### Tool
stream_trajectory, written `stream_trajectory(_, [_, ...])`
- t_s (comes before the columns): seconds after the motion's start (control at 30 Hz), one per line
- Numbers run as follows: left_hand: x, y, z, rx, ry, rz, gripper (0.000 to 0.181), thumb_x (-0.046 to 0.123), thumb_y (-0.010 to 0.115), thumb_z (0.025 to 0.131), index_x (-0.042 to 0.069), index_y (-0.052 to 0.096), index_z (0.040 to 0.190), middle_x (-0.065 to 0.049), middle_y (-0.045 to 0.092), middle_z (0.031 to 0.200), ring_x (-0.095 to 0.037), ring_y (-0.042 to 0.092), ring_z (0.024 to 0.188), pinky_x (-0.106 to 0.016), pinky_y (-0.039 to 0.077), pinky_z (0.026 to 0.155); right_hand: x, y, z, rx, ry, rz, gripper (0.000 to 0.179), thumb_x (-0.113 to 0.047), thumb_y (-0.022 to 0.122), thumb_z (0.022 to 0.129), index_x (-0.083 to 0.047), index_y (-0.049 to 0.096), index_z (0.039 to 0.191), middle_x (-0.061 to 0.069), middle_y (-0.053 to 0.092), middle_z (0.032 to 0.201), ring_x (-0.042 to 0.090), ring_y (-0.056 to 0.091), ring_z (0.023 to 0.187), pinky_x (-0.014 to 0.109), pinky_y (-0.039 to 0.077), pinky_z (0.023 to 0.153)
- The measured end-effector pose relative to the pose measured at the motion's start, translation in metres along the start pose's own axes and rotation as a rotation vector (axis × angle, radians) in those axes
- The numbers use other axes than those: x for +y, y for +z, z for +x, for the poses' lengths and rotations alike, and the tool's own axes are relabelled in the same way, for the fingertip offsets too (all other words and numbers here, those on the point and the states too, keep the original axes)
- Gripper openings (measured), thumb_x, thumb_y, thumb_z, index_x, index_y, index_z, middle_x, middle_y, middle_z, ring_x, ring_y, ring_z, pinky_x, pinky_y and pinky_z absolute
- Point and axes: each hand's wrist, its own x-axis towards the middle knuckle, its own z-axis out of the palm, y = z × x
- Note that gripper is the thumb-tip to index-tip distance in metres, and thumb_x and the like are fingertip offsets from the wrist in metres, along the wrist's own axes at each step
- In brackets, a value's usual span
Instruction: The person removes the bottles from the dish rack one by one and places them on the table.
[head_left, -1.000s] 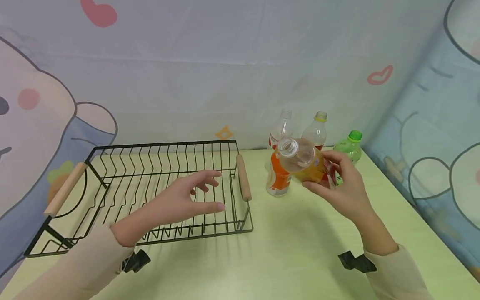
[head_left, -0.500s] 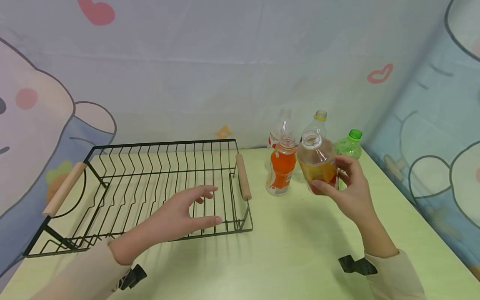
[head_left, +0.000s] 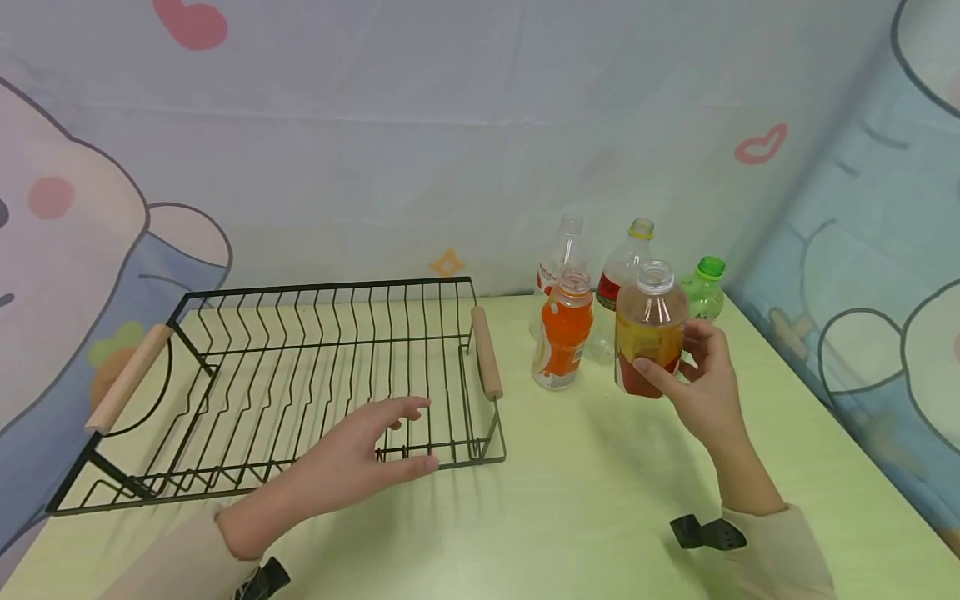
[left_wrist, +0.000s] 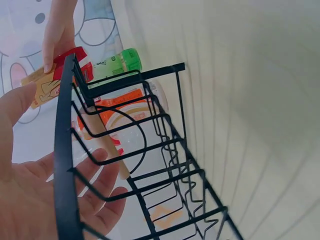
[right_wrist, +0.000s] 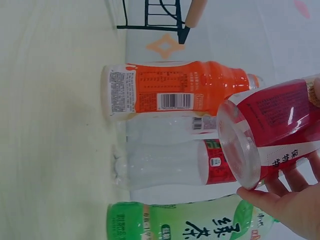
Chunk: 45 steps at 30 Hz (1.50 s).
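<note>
My right hand (head_left: 708,392) grips an uncapped plastic bottle (head_left: 651,329) with a yellow and red label, thumb in front and fingers round the right side. The bottle is nearly upright; in the right wrist view its base (right_wrist: 239,145) is off the table. Behind it stand a clear bottle with a red label (head_left: 611,287) and a green bottle (head_left: 702,296). To its left is an orange-labelled bottle (head_left: 566,329), with another clear bottle (head_left: 561,258) partly hidden behind. My left hand (head_left: 352,462) holds nothing, fingers loosely bent, over the front of the black wire rack (head_left: 330,287).
The rack fills the left of the light green table (head_left: 540,533), a wooden handle (head_left: 487,354) at each end. A patterned cloth backdrop (head_left: 360,167) rises behind the table and along its right side.
The held bottle has swung from a leftward tilt to nearly upright and moved right with my right hand. My left hand has drawn back a little toward the rack's front edge.
</note>
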Motion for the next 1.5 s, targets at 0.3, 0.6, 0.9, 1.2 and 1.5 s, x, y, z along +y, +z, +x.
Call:
stream_trajectory(0.3, [-0.007, 0.01, -0.002, 0.014, 0.034, 0.031, 0.07, 0.051, 0.07, 0.083, 0.014, 0.049, 0.14, -0.004, 0.057, 0.13, -0.03, 0.052, 0.122, -0.05, 0.044, 0.097, 0.011, 0.001, 0.002, -0.028, 0.06, 0.041, 0.072, -0.023, 0.069, 0.09, -0.009, 0.024, 0.145, 0.001, 0.039, 0.135, 0.012, 0.042, 0.117, 0.022, 0.044, 0.093])
stream_trajectory(0.6, [-0.007, 0.012, -0.002, 0.015, 0.038, 0.073, 0.066, 0.053, 0.065, 0.086, 0.013, 0.053, 0.136, -0.003, 0.055, 0.137, -0.029, 0.049, 0.127, -0.051, 0.04, 0.103, 0.02, 0.001, 0.004, -0.076, 0.108, -0.01, 0.071, -0.031, 0.065, 0.093, -0.008, 0.026, 0.148, 0.011, 0.037, 0.144, 0.027, 0.041, 0.125, 0.033, 0.044, 0.099])
stream_trajectory(0.9, [-0.009, 0.016, -0.003, 0.02, 0.037, 0.122, 0.059, 0.054, 0.058, 0.09, 0.014, 0.057, 0.132, -0.001, 0.056, 0.135, -0.026, 0.048, 0.129, -0.049, 0.04, 0.104, 0.034, 0.004, 0.006, -0.113, 0.106, -0.004, 0.068, -0.033, 0.065, 0.092, -0.009, 0.031, 0.146, 0.017, 0.032, 0.144, 0.036, 0.036, 0.131, 0.058, 0.038, 0.103])
stream_trajectory(1.2, [-0.008, 0.017, -0.003, 0.033, 0.035, 0.145, 0.057, 0.054, 0.058, 0.091, 0.014, 0.058, 0.132, 0.0, 0.057, 0.134, -0.025, 0.05, 0.127, -0.048, 0.04, 0.103, 0.044, 0.009, 0.007, -0.134, 0.112, -0.011, 0.074, -0.033, 0.067, 0.091, -0.009, 0.026, 0.148, 0.017, 0.033, 0.146, 0.038, 0.038, 0.129, 0.055, 0.041, 0.1])
stream_trajectory(1.5, [-0.007, 0.019, -0.004, 0.023, 0.02, 0.171, 0.057, 0.057, 0.053, 0.092, 0.017, 0.058, 0.132, 0.002, 0.058, 0.132, -0.021, 0.057, 0.118, -0.046, 0.044, 0.098, 0.05, 0.012, 0.009, -0.169, 0.123, -0.036, 0.078, -0.033, 0.069, 0.089, -0.004, 0.026, 0.147, 0.02, 0.035, 0.145, 0.041, 0.039, 0.127, 0.057, 0.039, 0.102])
